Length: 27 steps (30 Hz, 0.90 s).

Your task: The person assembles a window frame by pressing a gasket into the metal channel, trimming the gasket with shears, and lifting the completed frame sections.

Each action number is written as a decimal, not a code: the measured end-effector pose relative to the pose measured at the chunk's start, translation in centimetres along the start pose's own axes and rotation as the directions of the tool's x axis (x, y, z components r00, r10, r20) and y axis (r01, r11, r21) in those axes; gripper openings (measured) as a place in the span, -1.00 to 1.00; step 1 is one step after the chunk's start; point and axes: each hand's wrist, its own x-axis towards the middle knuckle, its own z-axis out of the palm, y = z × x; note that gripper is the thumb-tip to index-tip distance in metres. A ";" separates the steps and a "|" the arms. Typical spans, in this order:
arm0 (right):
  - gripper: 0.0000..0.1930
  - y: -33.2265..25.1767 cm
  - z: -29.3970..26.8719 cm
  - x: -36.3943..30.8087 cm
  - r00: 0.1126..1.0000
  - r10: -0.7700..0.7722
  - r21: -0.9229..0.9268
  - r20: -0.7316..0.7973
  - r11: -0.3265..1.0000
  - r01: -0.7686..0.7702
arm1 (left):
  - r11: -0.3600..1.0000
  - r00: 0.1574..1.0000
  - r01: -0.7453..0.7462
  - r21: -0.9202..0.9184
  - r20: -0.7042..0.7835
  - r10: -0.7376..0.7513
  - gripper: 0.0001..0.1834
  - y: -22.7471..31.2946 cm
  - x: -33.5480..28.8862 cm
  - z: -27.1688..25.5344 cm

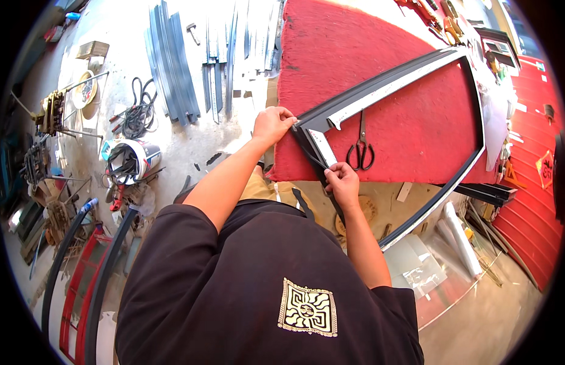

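A dark window frame (pixel 355 98) with patchy white film (pixel 398 92) on its inner face lies on a red cloth-covered table (pixel 416 143). Its near part juts past the table edge. At the frame's left corner, my left hand (pixel 273 126) has thumb and fingertips pinched together; what lies between them is too small to make out. My right hand (pixel 343 182) is closed in a pinch on a thin black strip (pixel 313 157) along the short near side of the frame. Black-handled scissors (pixel 362 137) rest on the cloth inside the frame, partly under its far bar.
Grey metal profiles (pixel 173 67) and a hammer (pixel 193 34) lie on the floor to the left. Nearer are a coiled black cable (pixel 138 109) and a white bucket (pixel 145 159). Tools (pixel 450 27) crowd the table's far right. Glass panes (pixel 416 261) lie below the table at right.
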 end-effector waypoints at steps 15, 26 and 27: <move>-0.87 -0.2 0.1 0.2 0.999 -0.005 -0.052 -0.049 0.999 0.003 | 0.995 1.000 -0.015 0.100 0.021 0.013 -0.82 0.5 0.1 -0.2; -0.88 -0.9 0.5 0.1 0.997 -0.006 -0.036 -0.071 0.999 0.003 | 0.970 0.983 -0.178 0.167 -0.016 0.183 -0.81 2.5 1.4 0.4; -0.88 -0.9 0.5 -0.1 0.997 -0.006 -0.035 -0.073 0.999 0.003 | 0.970 0.982 -0.180 0.162 -0.027 0.186 -0.81 2.6 1.4 0.4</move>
